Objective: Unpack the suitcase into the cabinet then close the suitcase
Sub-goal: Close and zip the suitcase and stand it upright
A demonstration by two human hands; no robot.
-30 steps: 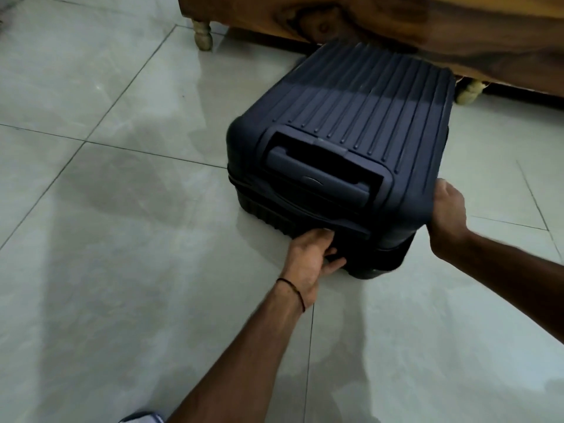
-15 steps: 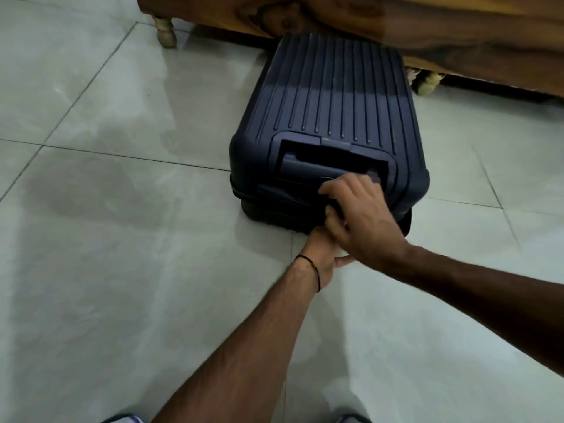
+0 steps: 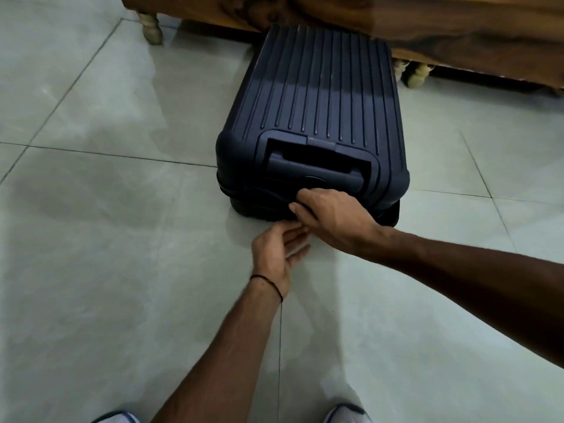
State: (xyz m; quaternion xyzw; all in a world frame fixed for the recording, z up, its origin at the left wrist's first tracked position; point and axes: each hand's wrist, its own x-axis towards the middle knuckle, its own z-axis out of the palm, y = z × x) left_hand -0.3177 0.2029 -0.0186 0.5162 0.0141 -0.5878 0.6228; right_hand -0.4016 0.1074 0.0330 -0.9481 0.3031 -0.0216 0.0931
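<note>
Navy ribbed hard-shell suitcase (image 3: 320, 96) flat on pale tiled floor (image 3: 106, 239) against wooden furniture (image 3: 457, 25), right hand (image 3: 332, 218) fingers curled on its near-end seam, left hand (image 3: 280, 248) fingers loose, spread, holding nothing, just below

Before me suitcase (image 3: 314, 111) flat on floor (image 3: 122, 239), far end at furniture (image 3: 457, 25) behind. My right hand (image 3: 332, 218) on its near end, my left hand (image 3: 280, 251) just below, nearer me

Tiled floor (image 3: 122, 270) (glossy), wooden furniture leg (image 3: 151, 29)
</note>
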